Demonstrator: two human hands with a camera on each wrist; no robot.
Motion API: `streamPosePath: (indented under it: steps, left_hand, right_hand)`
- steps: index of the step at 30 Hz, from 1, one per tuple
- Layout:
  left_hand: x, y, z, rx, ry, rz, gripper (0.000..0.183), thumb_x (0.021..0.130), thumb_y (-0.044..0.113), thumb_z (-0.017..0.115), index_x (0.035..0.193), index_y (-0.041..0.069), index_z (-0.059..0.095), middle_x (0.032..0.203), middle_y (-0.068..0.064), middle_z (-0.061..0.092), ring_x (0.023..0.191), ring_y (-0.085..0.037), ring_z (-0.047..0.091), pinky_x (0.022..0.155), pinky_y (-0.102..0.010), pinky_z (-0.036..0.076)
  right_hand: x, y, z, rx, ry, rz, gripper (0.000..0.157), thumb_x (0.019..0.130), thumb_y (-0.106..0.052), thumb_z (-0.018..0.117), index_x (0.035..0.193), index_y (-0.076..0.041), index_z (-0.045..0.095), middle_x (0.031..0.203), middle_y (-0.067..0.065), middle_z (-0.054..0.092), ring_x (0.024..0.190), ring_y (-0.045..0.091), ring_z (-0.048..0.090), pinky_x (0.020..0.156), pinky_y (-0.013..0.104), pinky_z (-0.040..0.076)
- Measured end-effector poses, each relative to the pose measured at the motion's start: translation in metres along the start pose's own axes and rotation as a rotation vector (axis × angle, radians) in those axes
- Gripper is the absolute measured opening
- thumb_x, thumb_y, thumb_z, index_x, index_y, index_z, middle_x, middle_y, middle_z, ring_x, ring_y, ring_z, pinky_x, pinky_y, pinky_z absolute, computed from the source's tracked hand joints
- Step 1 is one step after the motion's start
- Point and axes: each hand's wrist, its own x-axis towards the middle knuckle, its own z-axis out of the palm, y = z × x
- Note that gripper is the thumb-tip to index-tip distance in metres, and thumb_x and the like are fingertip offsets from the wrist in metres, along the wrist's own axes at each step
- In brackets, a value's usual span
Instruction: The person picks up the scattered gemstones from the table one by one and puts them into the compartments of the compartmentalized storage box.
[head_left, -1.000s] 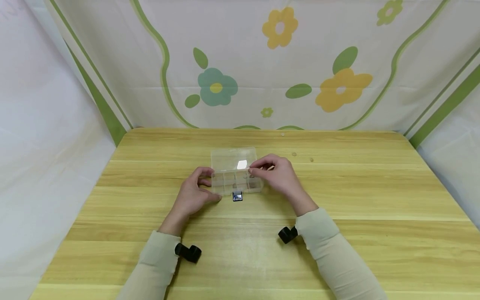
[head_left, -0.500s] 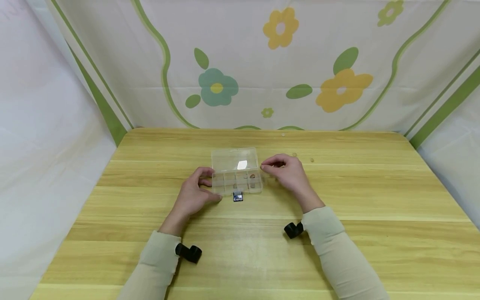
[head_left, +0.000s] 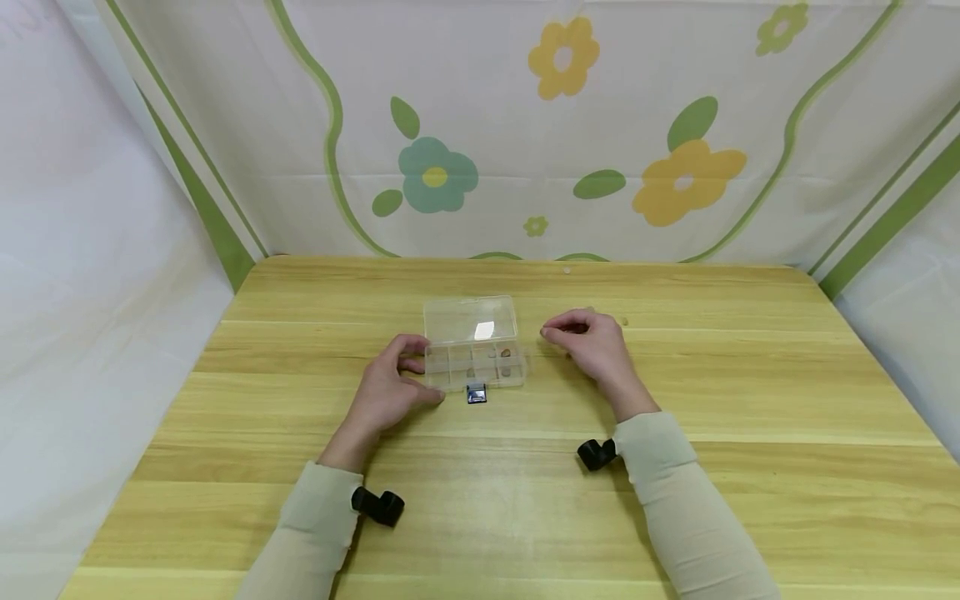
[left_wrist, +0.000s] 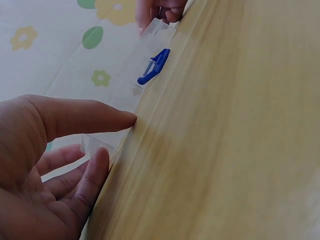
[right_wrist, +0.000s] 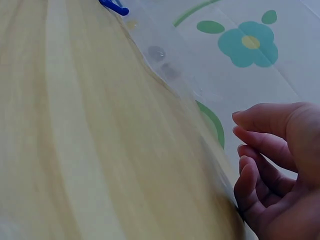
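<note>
A clear compartment box (head_left: 437,367) lies on the table with its transparent lid (head_left: 457,317) raised at the back. A blue latch (head_left: 476,393) sticks out at its front. Several small roundish pieces lie in the compartments, one brownish piece (head_left: 506,353) at the right end. My left hand (head_left: 386,387) holds the box's left end, thumb along the front side and fingers at the back. Right of the box, my right hand (head_left: 592,343) hovers with bent fingers. In the right wrist view its thumb and index fingertips (right_wrist: 240,117) nearly meet, with nothing visible between them.
Beyond the right hand a small pale piece (head_left: 624,321) lies on the wooden table (head_left: 480,500). Another small disc (head_left: 566,270) is near the back edge. A flowered curtain (head_left: 502,125) hangs behind the table.
My right hand has moved from the box's right end off to the right, uncovering the right-hand compartments. The left hand and the box have stayed in place.
</note>
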Motion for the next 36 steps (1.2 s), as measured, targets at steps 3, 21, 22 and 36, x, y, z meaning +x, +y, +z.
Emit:
streamPosePath:
  steps: [3,21,22,36]
  left_hand:
    - [0.000,0.000,0.000,-0.002,0.000,0.000,0.074,0.076,-0.001,0.092,0.142,0.012,0.060,0.142,-0.012,0.063,0.118,-0.030,0.060,0.100,-0.043,0.051]
    - [-0.001,0.002,0.000,-0.012,-0.003,-0.006,0.074,0.077,0.000,0.092,0.143,0.012,0.059,0.143,-0.012,0.062,0.118,-0.030,0.061,0.099,-0.041,0.051]
    - [-0.001,0.002,0.000,-0.011,-0.003,-0.006,0.074,0.077,0.001,0.092,0.142,0.012,0.060,0.143,-0.012,0.062,0.118,-0.030,0.061,0.099,-0.041,0.051]
    - [0.000,0.001,0.000,-0.008,-0.001,-0.004,0.075,0.076,0.000,0.092,0.143,0.013,0.059,0.144,-0.010,0.062,0.120,-0.030,0.060,0.100,-0.041,0.050]
  right_hand:
    - [0.001,0.002,-0.005,0.009,0.021,0.022,0.024,0.098,-0.030,0.080,0.113,-0.012,0.081,0.113,0.004,0.072,0.089,0.023,0.063,0.072,0.029,0.056]
    - [0.002,0.009,-0.028,0.088,0.100,0.121,0.028,0.099,-0.031,0.079,0.119,-0.011,0.079,0.121,-0.001,0.071,0.089,0.017,0.063,0.074,0.026,0.055]
    - [0.003,0.010,-0.029,0.087,0.102,0.121,0.029,0.099,-0.031,0.080,0.119,-0.011,0.079,0.123,-0.001,0.070,0.089,0.016,0.063,0.074,0.026,0.055]
    - [0.004,0.014,-0.042,0.096,0.148,0.153,0.029,0.097,-0.030,0.081,0.119,-0.011,0.080,0.126,-0.003,0.073,0.087,0.013,0.061,0.072,0.023,0.054]
